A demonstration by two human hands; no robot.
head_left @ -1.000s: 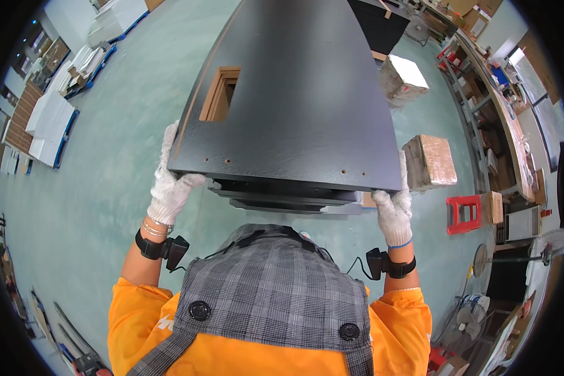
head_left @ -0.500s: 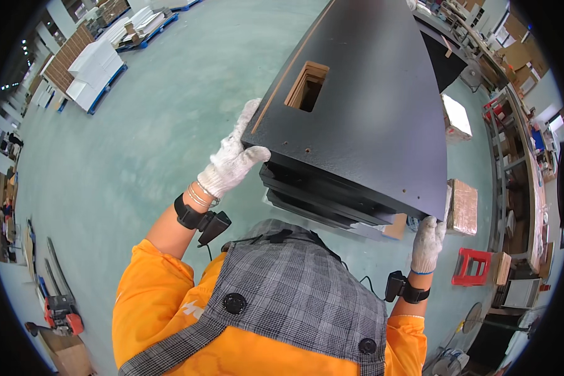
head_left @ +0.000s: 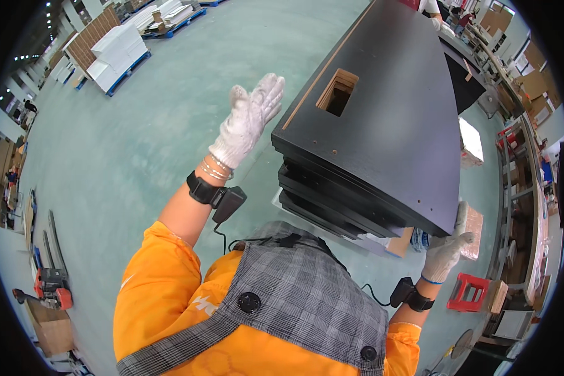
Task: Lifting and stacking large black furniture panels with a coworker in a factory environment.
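Head view: a large, flat, black board [head_left: 395, 125] with a rectangular cut-out [head_left: 338, 92] is seen on top of a stack of black boards [head_left: 332, 200].
The left hand [head_left: 249, 116], in a white knit glove [head_left: 234, 143], is held wide open in the air, clear of the top board's near left corner. The right hand [head_left: 445, 254], in a blue-cuffed white glove [head_left: 436, 266], is held just beside the near right corner, thumb spread from the fingers; whether the board is touched cannot be told.

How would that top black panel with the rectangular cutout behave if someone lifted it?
The top black panel would probably stay stiff, showing no visible sag. Being broad, it's likely heavy. Its smooth-looking face may slip, though the rectangular cutout might offer a handhold.
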